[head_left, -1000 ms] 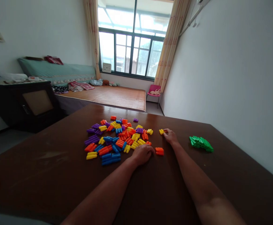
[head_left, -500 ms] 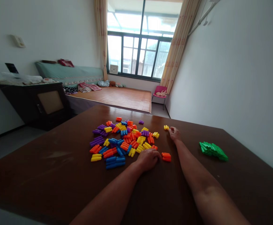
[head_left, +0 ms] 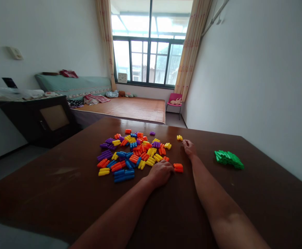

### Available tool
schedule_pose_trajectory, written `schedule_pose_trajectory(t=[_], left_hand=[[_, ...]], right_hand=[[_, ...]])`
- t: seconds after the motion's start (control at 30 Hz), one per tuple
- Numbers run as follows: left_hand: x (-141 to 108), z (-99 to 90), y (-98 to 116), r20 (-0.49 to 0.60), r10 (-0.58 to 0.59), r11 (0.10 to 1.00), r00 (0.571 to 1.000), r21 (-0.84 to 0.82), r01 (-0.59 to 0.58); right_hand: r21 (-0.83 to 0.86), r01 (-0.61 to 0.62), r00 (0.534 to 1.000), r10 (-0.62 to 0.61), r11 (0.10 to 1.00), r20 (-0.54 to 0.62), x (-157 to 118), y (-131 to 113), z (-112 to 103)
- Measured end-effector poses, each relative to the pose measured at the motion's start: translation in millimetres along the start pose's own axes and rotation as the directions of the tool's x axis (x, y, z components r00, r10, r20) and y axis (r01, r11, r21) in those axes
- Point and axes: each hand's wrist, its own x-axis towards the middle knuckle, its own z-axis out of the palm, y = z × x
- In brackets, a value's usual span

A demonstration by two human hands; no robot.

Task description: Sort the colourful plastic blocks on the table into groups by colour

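Note:
Several orange, yellow, blue and purple plastic pieces lie in a loose pile (head_left: 140, 150) on the brown table (head_left: 62, 193). My left hand (head_left: 161, 172) rests at the pile's near right side, palm down with bent fingers. Its fingertips are beside an orange piece (head_left: 178, 167); whether they touch it I cannot tell. Farther forward, my right hand (head_left: 189, 148) is on the table with its fingertips drawn together. Just past those fingertips lies a small yellow piece (head_left: 179, 137), seemingly apart from them. Green pieces (head_left: 229, 159) form a neat cluster on the right.
The table's far edge runs behind the pile. Beyond it are a bed with a mat (head_left: 130, 107), a pink chair (head_left: 175, 99) holding a soft toy, and a window. A dark cabinet (head_left: 36, 114) stands at the left.
The view has shifted slightly, so the table items appear farther left. My left fingers are now closer to the orange piece. The yellow piece and my right fingertips now show a small gap.

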Motion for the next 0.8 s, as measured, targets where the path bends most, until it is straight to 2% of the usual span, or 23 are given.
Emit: schedule_pose_trajectory(t=[0.13, 0.27, 0.33, 0.4, 0.5, 0.63, 0.73, 0.8], left_hand=[[0.7, 7.1, 0.9, -0.070, -0.012, 0.999, 0.997, 0.052, 0.015], [1.2, 10.0, 4.6, -0.046, -0.007, 0.987, 0.999, 0.159, 0.014], [-1.0, 8.4, 6.5, -0.001, 0.017, 0.982, 1.000, 0.188, -0.017], [-4.8, 6.1, 7.0, 0.027, 0.041, 0.981, 0.999, 0.187, -0.045], [-10.0, 3.7, 4.6, 0.007, 0.043, 0.990, 0.999, 0.135, -0.044], [-10.5, 1.6, -2.0, -0.016, 0.023, 0.999, 1.000, 0.034, -0.022], [-8.9, -0.3, -5.8, -0.002, 0.034, 0.999, 0.999, -0.034, -0.034], [-8.6, -1.7, -7.6, 0.003, 0.035, 0.997, 0.999, -0.071, -0.035]], right_hand=[[0.060, 0.128, 0.977, -0.136, 0.990, 0.166, -16.7, -13.5, 0.7], [-0.037, 0.361, 0.881, -0.328, 0.932, 0.339, -33.8, -43.0, 14.1], [-0.126, 0.420, 0.856, -0.346, 0.899, 0.384, -39.7, -54.2, 21.2], [-0.195, 0.417, 0.863, -0.319, 0.888, 0.392, -41.0, -57.2, 22.5], [-0.279, 0.355, 0.902, -0.249, 0.892, 0.353, -32.8, -44.4, 9.9], [-0.425, 0.198, 0.979, -0.160, 0.883, 0.123, -13.1, -9.9, -19.4], [-0.476, 0.112, 0.989, -0.144, 0.872, -0.031, 2.1, 9.0, -29.3], [-0.493, 0.090, 0.989, -0.136, 0.866, -0.057, 13.3, 12.8, -26.4]])
